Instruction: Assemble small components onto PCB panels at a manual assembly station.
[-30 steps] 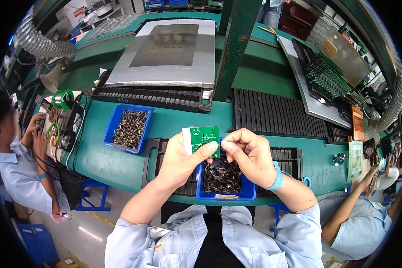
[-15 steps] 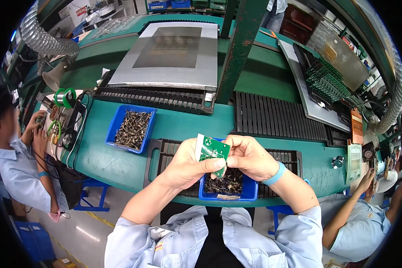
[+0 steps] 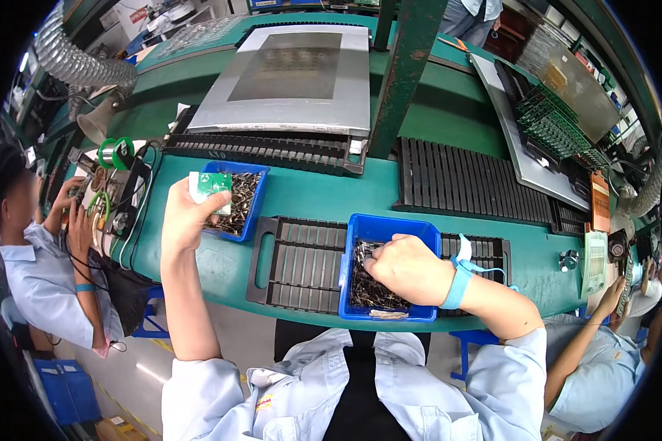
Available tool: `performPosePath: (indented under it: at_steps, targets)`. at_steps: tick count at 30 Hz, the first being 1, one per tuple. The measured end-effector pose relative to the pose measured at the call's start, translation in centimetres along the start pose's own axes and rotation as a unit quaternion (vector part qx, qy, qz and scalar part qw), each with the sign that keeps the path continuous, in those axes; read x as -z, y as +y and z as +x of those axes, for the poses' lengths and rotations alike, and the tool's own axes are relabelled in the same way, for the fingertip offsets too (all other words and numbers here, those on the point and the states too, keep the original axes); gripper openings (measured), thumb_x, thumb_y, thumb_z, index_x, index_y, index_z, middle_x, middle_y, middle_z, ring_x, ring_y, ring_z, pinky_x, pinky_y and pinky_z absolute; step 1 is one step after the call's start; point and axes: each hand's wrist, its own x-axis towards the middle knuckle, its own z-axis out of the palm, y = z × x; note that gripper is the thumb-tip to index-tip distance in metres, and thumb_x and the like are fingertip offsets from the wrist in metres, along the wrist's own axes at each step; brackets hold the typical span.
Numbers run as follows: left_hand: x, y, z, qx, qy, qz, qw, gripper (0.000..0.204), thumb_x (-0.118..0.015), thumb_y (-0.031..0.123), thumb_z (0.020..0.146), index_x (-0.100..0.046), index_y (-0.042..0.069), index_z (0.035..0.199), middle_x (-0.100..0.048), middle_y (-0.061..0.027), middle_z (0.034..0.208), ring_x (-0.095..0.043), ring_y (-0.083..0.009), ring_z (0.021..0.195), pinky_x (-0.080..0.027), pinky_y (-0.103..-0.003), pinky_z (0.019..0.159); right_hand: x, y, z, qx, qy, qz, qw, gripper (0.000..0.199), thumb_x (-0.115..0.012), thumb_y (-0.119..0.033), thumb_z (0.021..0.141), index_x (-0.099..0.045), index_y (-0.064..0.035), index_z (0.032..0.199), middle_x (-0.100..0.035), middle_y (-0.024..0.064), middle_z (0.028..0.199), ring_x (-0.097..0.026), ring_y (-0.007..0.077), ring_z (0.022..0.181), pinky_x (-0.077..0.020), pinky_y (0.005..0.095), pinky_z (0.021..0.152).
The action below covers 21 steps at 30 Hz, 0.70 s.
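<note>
My left hand (image 3: 182, 220) is closed around the edge of a green circuit board (image 3: 215, 184) with a white strip along one side, its thumb lying across the face. The board hovers over the near left part of a blue bin (image 3: 260, 195) filled with small, thin, brownish metallic parts (image 3: 244, 189). Inside a second blue bin (image 3: 429, 229), straight in front of me, my right hand (image 3: 413, 270) reaches down to a heap of small dark parts with thin leads (image 3: 371, 294). Its fingers are curled together; their tips are partly hidden, and whatever they pinch is too small to name.
Under the second bin lies a black slotted rack (image 3: 301, 261); another rack (image 3: 471, 180) lies farther right. A large metal plate (image 3: 283, 81) sits behind, beside a green post (image 3: 404, 81). A wire spool (image 3: 115, 154) and co-workers are at left; others work at right.
Both hands were together at the circuit board. The left hand has carried it left over the left bin, while the right has let go and dropped into the front bin.
</note>
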Motion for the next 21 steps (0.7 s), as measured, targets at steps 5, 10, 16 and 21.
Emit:
performPosePath:
  at_steps: [5, 10, 16, 21]
  targets:
    - [1.5, -1.5, 0.9, 0.006, -0.018, 0.029, 0.999, 0.012, -0.063, -0.003, 0.071, -0.057, -0.002, 0.082, -0.059, -0.0070, 0.067, -0.049, -0.0089, 0.047, -0.041, -0.018, 0.042, 0.6, 0.0, -0.4, -0.004, 0.026, -0.002, 1.000, 0.007, -0.059, -0.006, 0.074, -0.058, 0.0002, 0.073, -0.059, 0.0109, 0.061, -0.054, 0.0242, 0.049, -0.0447, 0.0315, 0.053]
    - [1.7, -1.7, 1.1, 0.029, 0.007, 0.201, 0.979, 0.010, -0.059, 0.001, 0.078, -0.055, -0.001, 0.087, -0.058, -0.0055, 0.066, -0.049, -0.0077, 0.047, -0.039, -0.017, 0.040, 2.3, 0.6, -0.8, -0.060, 0.005, 0.100, 0.993, 0.004, -0.058, -0.002, 0.074, -0.059, 0.0016, 0.075, -0.059, 0.0106, 0.062, -0.053, 0.0191, 0.047, -0.0434, 0.0262, 0.048]
    - [1.5, -1.0, 0.4, -0.005, 0.062, 0.291, 0.955, 0.009, -0.054, 0.003, 0.081, -0.055, -0.004, 0.085, -0.057, -0.0073, 0.066, -0.053, -0.0108, 0.048, -0.044, -0.022, 0.044, 2.6, 1.5, -1.4, -0.168, 0.122, 0.450, 0.869, 0.004, -0.057, 0.001, 0.078, -0.061, 0.0022, 0.080, -0.060, 0.0086, 0.065, -0.053, 0.0115, 0.048, -0.0428, 0.0213, 0.047]
    - [-1.9, 0.7, -1.0, -0.020, 0.024, 0.146, 0.989, 0.009, -0.053, 0.005, 0.084, -0.054, -0.002, 0.088, -0.057, -0.0059, 0.066, -0.055, -0.0107, 0.050, -0.044, -0.021, 0.044, 2.1, 1.2, -1.5, -0.208, 0.173, 0.603, 0.751, 0.004, -0.058, 0.000, 0.082, -0.061, 0.0024, 0.082, -0.061, 0.0070, 0.070, -0.054, 0.0091, 0.054, -0.0440, 0.0197, 0.051]
